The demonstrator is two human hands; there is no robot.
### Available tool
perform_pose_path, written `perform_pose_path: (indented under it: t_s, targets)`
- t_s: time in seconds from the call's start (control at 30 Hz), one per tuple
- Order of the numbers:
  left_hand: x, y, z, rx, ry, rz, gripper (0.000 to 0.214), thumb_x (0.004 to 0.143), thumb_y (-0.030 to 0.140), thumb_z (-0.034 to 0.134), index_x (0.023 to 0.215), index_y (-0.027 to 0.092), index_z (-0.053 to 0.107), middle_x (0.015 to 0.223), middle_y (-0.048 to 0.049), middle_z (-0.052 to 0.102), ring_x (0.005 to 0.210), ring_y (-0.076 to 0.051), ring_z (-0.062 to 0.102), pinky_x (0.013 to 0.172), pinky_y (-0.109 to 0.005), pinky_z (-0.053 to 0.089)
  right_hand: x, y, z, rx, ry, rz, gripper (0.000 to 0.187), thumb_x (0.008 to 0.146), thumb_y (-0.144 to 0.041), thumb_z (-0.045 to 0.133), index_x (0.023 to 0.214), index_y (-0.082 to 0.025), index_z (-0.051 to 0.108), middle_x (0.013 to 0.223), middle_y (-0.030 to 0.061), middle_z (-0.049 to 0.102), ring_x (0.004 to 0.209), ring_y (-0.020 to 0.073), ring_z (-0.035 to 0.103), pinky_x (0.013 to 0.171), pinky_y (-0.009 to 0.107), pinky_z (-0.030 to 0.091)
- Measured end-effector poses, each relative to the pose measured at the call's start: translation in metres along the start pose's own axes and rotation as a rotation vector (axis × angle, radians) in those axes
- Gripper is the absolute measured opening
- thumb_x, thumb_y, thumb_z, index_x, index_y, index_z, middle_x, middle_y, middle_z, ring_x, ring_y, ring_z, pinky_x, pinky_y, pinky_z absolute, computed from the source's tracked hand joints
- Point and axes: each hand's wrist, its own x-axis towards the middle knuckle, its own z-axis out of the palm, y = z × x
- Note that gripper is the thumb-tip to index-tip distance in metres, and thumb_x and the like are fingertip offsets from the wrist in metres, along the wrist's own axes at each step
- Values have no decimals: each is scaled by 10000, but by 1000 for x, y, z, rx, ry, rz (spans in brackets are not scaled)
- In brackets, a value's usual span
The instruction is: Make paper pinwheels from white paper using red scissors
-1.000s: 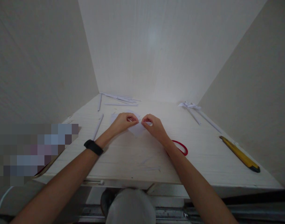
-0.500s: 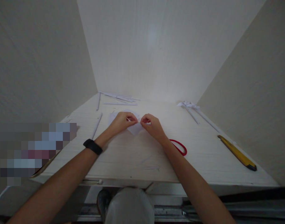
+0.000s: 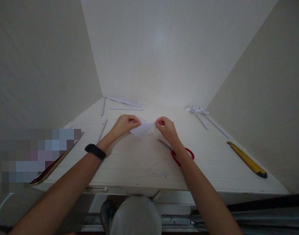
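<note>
2 hands pinch 1 white paper (image 3: 142, 130): left hand (image 3: 123, 124) closed on its left corner, right hand (image 3: 166, 128) on the right corner, near scissors (image 3: 178, 154).

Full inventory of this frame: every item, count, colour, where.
paper sheet: 1, white, mid-desk, pinched between both hands
scissors: 1, red handles, on desk partly under right forearm
utility knife: 1, yellow and black, right side of desk
paper strips: several, white, back left of desk
paper bundle: 1, white, long tails, back right
flat device: 1, dark with red edge, front left corner, partly blurred
desk: 1, pale wood grain, walled on three sides
wristband: 1, black, left wrist
left hand: grips the sheet's left end
right hand: grips the sheet's right end
</note>
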Motion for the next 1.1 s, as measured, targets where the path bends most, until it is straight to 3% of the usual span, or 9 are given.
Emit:
perform_pose_path:
  t_s: [0.23,0.43,0.77,1.1]
  targets:
    - [0,4,3,-52,17,-22,303,920,331,595,1167,155,601,1162,-88,639,976,-221,647,826,-429,556,-5,-9,-1,107,1,-53,174,902,-311,640,941,-142,641,924,28,669,848,175,650,796,382,540]
    - [0,2,5,-99,-5,7,297,918,330,598,1157,155,605,1150,-86,643,965,-217,649,821,-424,558,-2,-6,4,195,11,-13,169,888,-312,646,892,-147,609,826,1,624,756,152,618,708,330,526]
    - [2,-1,11,-148,-49,7,305,917,326,601,1171,158,599,1167,-89,637,975,-220,646,824,-428,558,-6,-17,-1,181,-164,-46,178,923,-311,617,907,-136,650,876,17,676,754,146,651,714,334,555]
    - [-1,1,8,-188,0,-77,314,915,326,603,1179,157,596,1178,-90,633,985,-226,644,828,-432,557,-2,-9,-3,108,-83,16,188,933,-316,602,984,-140,645,935,31,676,772,149,654,706,332,562]
